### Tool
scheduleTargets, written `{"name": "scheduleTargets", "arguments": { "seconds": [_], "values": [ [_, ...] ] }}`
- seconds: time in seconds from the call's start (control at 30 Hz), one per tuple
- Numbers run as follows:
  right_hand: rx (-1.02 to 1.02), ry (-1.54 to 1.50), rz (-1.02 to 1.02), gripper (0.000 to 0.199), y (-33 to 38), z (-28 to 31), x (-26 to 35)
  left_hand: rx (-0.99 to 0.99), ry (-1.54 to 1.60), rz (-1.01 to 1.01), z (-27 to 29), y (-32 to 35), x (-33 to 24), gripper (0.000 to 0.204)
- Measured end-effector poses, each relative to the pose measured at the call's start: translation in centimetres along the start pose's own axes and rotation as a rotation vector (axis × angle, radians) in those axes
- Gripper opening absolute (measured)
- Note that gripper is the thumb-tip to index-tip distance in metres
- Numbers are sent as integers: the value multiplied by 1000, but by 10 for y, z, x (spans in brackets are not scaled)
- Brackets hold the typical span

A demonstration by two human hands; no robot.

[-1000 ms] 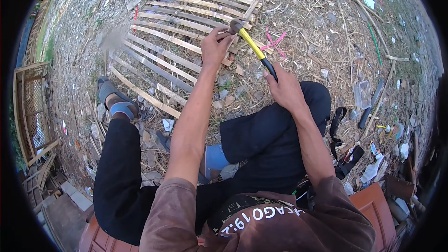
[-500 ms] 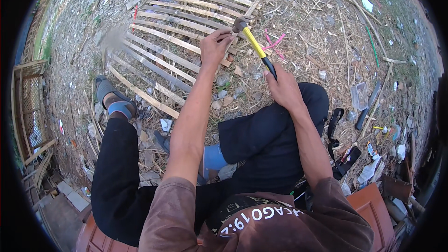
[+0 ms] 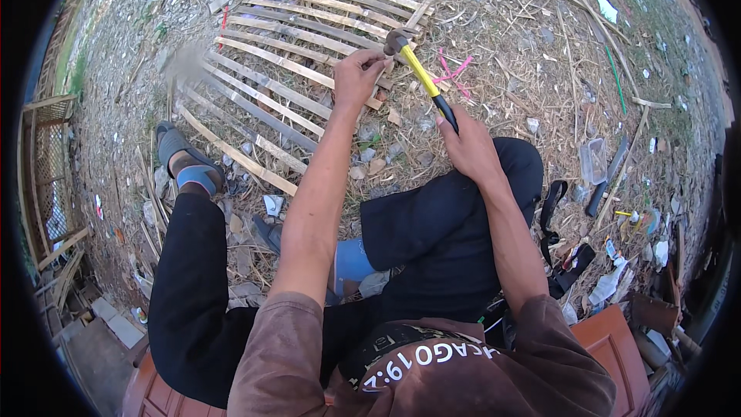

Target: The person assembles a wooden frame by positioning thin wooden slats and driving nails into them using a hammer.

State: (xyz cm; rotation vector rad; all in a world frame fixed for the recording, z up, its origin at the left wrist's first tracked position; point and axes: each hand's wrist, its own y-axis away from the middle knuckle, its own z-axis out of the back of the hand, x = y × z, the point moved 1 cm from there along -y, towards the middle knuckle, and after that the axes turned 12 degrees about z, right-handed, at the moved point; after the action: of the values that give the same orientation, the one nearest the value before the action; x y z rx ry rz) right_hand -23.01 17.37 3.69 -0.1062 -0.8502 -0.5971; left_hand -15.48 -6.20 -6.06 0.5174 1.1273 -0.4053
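Hammer (image 3: 419, 73) up over the slats, and it's the right hand (image 3: 471, 143) that has it, fingers wrapped firmly round the black grip, yellow shaft slanting up and away to the left! Its dark metal head sits right beside the fingertips of the left hand (image 3: 359, 77), thumb and fingers drawn together over the slat ends; whether anything is pinched there is too small to tell. Beneath and beyond, the wooden slats (image 3: 275, 62) fan out in a row of long, pale and greyish strips across the littered ground (image 3: 494, 46), with a short crosspiece (image 3: 417, 14) angled over their right-hand ends, just past the hammer head. Just right of the shaft, a splash of pink ribbon (image 3: 454, 71)! Farther right, a clear plastic box (image 3: 593, 162) lies beside a long blade (image 3: 607, 176) with a dark handle, and nearer the person's knee there's a black strap (image 3: 553, 212). Over to the left, one foot in a grey slipper (image 3: 176, 150) rests near the slats, and a lattice frame (image 3: 46, 177) stands at the far edge.
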Motion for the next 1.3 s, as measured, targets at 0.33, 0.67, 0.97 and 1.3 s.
{"name": "scheduleTargets", "arguments": {
  "seconds": [0.33, 0.67, 0.97, 1.3],
  "values": [
    [-16, 1, 38, 26, 2, -3, 1, 6, -31, 71, 3, 3, -2, 25],
    [-48, -45, 15, 27, 0, 1, 0, 27, 13, 107, 3, 3, -7, 25],
    [3, -34, 15, 26, 1, 4, 4, -35, -13, 125, -2, 7, -12, 24],
    [16, 38, 38, 25, 0, 2, 9, -50, -89, 68, 0, 7, -5, 25]
  ]
}}
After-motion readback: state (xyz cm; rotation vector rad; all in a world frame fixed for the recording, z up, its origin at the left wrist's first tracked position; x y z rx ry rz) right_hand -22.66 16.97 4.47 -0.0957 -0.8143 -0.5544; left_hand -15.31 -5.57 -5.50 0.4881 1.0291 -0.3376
